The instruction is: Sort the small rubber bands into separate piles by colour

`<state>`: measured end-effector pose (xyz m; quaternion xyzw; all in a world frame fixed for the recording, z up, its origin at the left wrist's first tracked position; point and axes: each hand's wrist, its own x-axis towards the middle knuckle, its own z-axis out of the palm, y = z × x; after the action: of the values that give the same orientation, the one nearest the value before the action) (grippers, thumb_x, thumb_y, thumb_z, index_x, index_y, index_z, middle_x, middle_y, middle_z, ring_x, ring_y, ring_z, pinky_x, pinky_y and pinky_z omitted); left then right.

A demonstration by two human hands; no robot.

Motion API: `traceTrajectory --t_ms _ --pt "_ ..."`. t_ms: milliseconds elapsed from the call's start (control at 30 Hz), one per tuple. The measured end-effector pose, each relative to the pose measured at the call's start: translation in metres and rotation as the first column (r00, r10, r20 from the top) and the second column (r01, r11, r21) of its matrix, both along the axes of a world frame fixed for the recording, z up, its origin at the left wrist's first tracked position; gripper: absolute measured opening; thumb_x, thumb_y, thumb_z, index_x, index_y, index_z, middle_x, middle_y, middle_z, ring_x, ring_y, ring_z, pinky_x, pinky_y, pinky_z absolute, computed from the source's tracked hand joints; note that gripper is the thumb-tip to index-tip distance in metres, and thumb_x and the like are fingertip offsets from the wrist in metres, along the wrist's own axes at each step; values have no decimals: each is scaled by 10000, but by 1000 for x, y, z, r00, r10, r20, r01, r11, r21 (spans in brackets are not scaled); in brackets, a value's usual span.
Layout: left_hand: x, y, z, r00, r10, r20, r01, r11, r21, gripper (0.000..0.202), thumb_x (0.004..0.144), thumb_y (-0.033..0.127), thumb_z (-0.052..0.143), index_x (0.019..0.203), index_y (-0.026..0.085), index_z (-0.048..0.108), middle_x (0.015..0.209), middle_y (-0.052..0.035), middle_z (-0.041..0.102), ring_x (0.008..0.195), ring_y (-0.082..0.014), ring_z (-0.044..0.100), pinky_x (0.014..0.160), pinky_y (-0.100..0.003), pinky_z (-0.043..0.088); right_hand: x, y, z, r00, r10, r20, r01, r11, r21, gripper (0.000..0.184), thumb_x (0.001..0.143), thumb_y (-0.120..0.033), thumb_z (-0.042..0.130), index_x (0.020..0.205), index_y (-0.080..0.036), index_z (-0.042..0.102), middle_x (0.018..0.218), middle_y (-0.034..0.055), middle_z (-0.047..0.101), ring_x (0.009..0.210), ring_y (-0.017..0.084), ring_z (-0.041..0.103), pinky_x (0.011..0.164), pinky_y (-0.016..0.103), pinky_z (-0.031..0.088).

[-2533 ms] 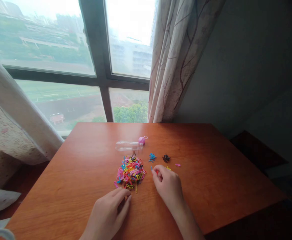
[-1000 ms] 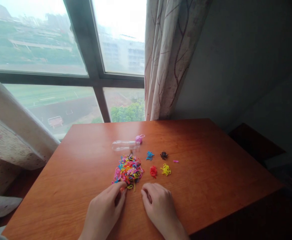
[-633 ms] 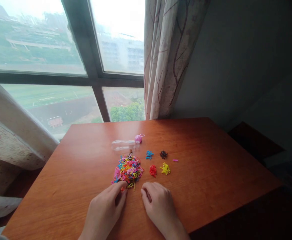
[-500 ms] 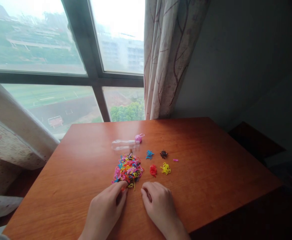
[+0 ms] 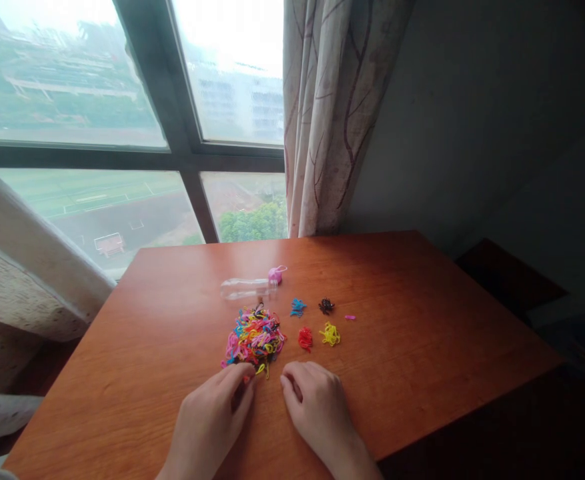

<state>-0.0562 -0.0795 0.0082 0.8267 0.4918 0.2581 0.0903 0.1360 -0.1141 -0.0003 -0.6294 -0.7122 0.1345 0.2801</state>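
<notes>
A mixed heap of small coloured rubber bands [image 5: 255, 337] lies on the table in front of me. At its near edge is my left hand [image 5: 217, 407], thumb and forefinger brought close together; a bit of orange shows by the fingertips, but what they hold is unclear. My right hand [image 5: 317, 407] rests just right of the heap with curled fingers, and whatever might be inside them is hidden. Beyond it sit sorted clusters: red bands [image 5: 305, 339], yellow bands [image 5: 330, 334], blue bands [image 5: 297, 307] and black bands [image 5: 326, 306]. A single pink band [image 5: 350, 317] lies farther right.
Behind the heap a clear plastic bottle [image 5: 245, 289] lies on its side, with a pink cap [image 5: 275, 275] by its mouth. The wooden table [image 5: 422, 320] reaches back to the window [image 5: 245, 200] and a patterned curtain [image 5: 317, 133].
The view has shifted slightly, so the table items appear a little farther left. Both hands stay in nearly the same place and pose.
</notes>
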Motion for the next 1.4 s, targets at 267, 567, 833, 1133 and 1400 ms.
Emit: traceTrajectory --t_ms 267,567,833,1133,1400 --pt "44 22 38 980 -174 -98 161 979 -125 186 891 176 464 823 232 628 759 12 710 653 -142 669 563 -211 449 -1 0 0 999 -14 52 14 1000 2 137 865 -127 540 771 -222 570 727 -17 645 697 157 601 605 275 266" --pt "130 68 60 875 -403 -270 346 908 -235 139 812 150 557 828 226 672 833 -41 743 745 -210 709 617 -257 490 -1 2 -3 987 -52 149 57 998 -33 157 773 -75 568 789 -217 634 707 3 686 601 161 621 533 271 250" --pt "127 74 58 874 -376 -309 315 921 -228 149 835 170 526 849 204 671 806 -72 737 732 -228 710 622 -280 500 -1 0 -3 994 -28 103 30 999 -18 147 820 -94 551 789 -227 605 735 -16 667 669 153 626 577 271 283" --pt "47 42 52 951 -237 -201 200 962 -189 196 899 199 455 856 237 642 792 -17 720 713 -170 684 586 -223 454 -2 -1 2 999 -13 44 13 1000 -11 153 850 -102 558 759 -224 550 745 -27 644 714 148 589 619 270 281" --pt "-5 0 10 992 -70 105 89 978 -188 185 908 249 482 923 248 666 797 2 743 613 -132 678 589 -191 512 -4 0 6 997 -25 79 26 1000 -12 149 864 -119 570 780 -239 544 734 -38 633 690 150 582 607 278 279"
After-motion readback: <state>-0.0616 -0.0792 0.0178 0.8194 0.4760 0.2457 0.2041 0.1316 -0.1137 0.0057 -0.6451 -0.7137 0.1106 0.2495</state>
